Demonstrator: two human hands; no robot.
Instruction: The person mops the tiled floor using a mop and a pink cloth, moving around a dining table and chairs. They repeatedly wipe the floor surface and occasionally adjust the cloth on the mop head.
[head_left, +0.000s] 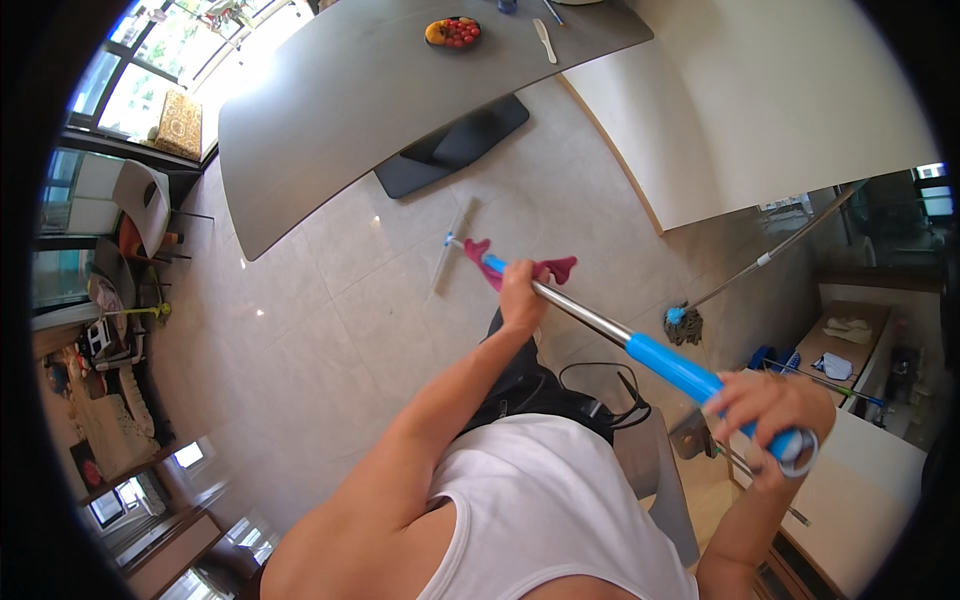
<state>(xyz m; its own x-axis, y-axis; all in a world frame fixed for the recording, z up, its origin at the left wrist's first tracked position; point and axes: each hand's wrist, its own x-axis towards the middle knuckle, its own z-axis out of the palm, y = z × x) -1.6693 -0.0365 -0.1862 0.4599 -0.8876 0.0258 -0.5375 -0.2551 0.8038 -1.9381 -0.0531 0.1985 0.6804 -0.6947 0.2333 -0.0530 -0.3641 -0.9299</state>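
Observation:
A metal pole with blue grips (589, 311) runs from the right down to a long, narrow squeegee-like head (454, 247) on the tiled floor. My left hand (523, 296) is closed around the lower part of the pole, against a dark pink cloth (556, 270) that sticks out on both sides. Around the wide blue grip at the upper end, near its ring, my right hand (757, 420) is wrapped. The underside of the head is hidden.
A grey table (360, 90) stands ahead, with a bowl of fruit (453, 33) on it and a dark panel (457, 146) below. A string mop (682, 324) leans at the right near a white panel (720, 112). Chairs (146, 206) stand at the left.

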